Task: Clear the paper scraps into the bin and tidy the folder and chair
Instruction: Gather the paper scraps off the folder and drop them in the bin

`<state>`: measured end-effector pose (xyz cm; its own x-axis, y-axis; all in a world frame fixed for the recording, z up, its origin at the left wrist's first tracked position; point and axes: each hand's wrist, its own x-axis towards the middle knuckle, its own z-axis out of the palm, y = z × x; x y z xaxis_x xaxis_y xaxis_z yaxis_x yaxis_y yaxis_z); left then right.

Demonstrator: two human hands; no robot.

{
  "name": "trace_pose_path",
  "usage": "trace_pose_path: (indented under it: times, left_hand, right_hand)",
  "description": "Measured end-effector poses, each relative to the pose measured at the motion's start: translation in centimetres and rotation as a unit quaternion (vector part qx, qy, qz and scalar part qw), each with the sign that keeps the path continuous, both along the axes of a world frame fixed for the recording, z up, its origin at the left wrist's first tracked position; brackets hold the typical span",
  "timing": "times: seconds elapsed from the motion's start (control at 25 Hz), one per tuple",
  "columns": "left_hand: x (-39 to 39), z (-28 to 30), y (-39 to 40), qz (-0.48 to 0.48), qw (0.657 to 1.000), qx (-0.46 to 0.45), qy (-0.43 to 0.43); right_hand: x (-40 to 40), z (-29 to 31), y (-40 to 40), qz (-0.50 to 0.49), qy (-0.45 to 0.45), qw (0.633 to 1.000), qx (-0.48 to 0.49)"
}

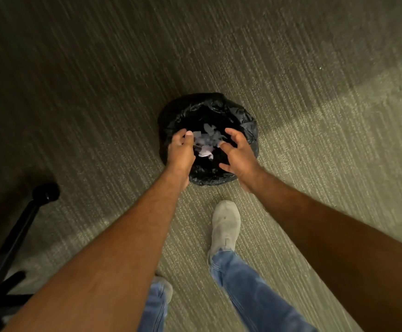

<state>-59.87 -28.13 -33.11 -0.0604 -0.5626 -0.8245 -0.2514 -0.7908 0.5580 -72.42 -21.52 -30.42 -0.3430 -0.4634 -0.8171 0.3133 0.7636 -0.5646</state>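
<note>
A round bin (247,130) lined with a black plastic bag stands on the carpet in front of me. Pale paper scraps (206,146), blurred, hang between my hands over the bin's mouth. My left hand (180,152) is over the bin's left rim with fingers curled and apart. My right hand (239,155) is over the right rim, fingers spread. Neither hand grips anything that I can make out. The folder is not in view.
The black base and castor of a chair (45,191) stick in from the lower left. My legs in blue jeans and a grey shoe (226,224) stand just behind the bin. Striped beige carpet surrounds everything.
</note>
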Motion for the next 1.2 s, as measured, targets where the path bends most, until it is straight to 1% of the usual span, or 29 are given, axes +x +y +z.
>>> trace_pose_path:
  times: [0.16, 0.24, 0.48, 0.6, 0.8, 1.0, 1.12, 1.2]
  left_hand:
    - [0.8, 2.3, 0.1, 0.007, 1.000, 0.009, 0.009]
    - [1.4, 3.9, 0.2, 0.009, 1.000, 0.006, 0.008]
    - [5.6, 10.6, 1.5, 0.058, 0.998, 0.007, 0.004]
    - [9.4, 15.2, 2.1, 0.091, 0.996, -0.003, 0.002]
    - [18.2, 21.7, 2.6, 0.140, 0.989, -0.042, -0.025]
    - [29.6, 27.2, 4.1, 0.212, 0.972, -0.082, -0.052]
    - [36.7, 28.9, 6.2, 0.249, 0.961, -0.088, -0.078]
    - [41.7, 29.2, 8.0, 0.269, 0.952, -0.095, -0.112]
  right_hand:
    - [0.5, 1.3, -0.2, -0.004, -0.003, 1.000, 0.005]
    - [0.9, 2.5, -0.3, -0.003, 0.009, 1.000, -0.001]
    - [4.0, 8.4, 0.0, 0.042, 0.117, 0.992, -0.023]
    - [7.2, 12.6, 0.0, 0.081, 0.143, 0.986, -0.032]
    - [15.2, 19.1, -0.9, 0.186, 0.187, 0.962, -0.077]
    - [25.6, 24.1, -2.5, 0.279, 0.198, 0.931, -0.128]
    - [32.4, 25.6, -3.1, 0.344, 0.190, 0.907, -0.154]
    - [37.9, 26.5, -3.3, 0.388, 0.184, 0.885, -0.181]
